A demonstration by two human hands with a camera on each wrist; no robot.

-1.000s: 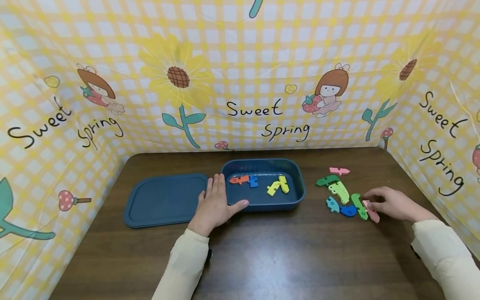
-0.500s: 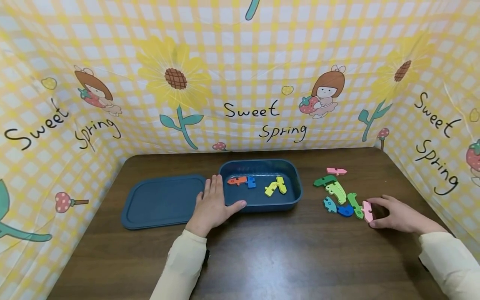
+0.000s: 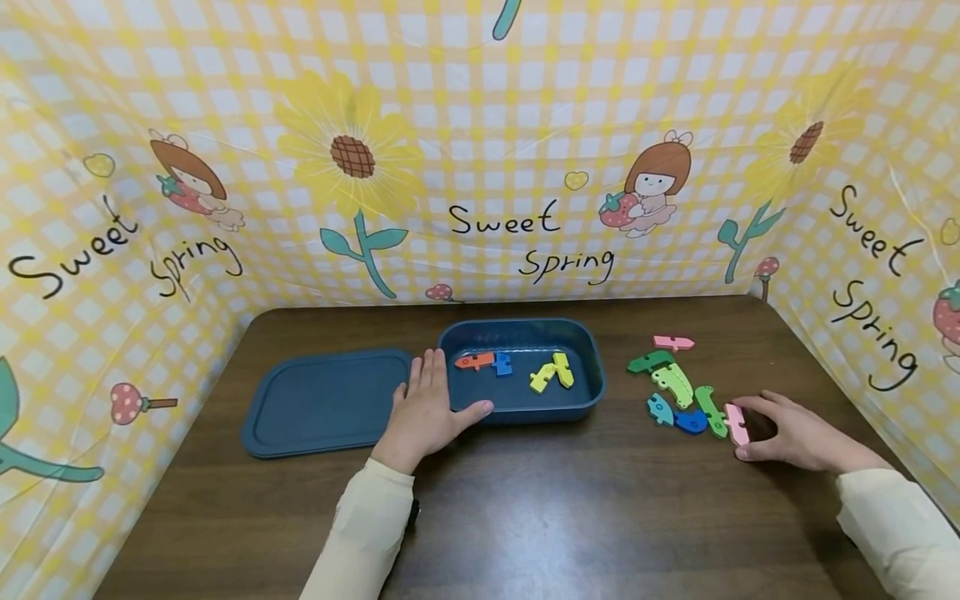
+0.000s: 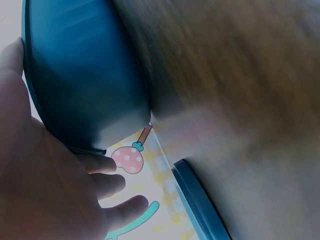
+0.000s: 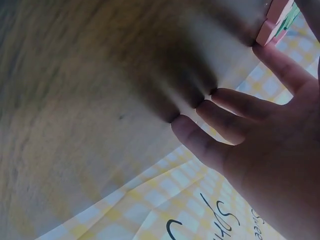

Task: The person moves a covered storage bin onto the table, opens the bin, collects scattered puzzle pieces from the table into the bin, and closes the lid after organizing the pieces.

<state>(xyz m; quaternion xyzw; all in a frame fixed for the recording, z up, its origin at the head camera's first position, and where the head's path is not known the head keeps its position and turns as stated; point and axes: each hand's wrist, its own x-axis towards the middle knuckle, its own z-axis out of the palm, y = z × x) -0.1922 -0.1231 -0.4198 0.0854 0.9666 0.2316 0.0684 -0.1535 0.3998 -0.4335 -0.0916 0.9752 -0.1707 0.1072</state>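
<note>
My left hand (image 3: 420,412) rests against the left end of the dark blue box (image 3: 540,413), fingers straight and thumb along the near rim. The left wrist view shows its palm at the box wall. At the right, my right hand (image 3: 802,432) pinches a pink puzzle piece (image 3: 736,425) between thumb and index finger at its two ends. Beside that piece lies a green puzzle piece (image 3: 709,412). In the right wrist view, the other fingertips (image 5: 182,122) touch the table and the pink piece shows only at the top corner.
Inside the box lie an orange piece (image 3: 474,362), a blue piece (image 3: 502,364) and yellow pieces (image 3: 551,373). A dark blue lid (image 3: 326,404) lies at the left. Light green (image 3: 675,385), dark green (image 3: 649,361), blue (image 3: 690,422) and pink (image 3: 672,342) pieces lie right of the box.
The right hand has shifted its grip on the pink piece, from over its top to its two ends, and the piece stands more upright in view. The left hand stays at the box.
</note>
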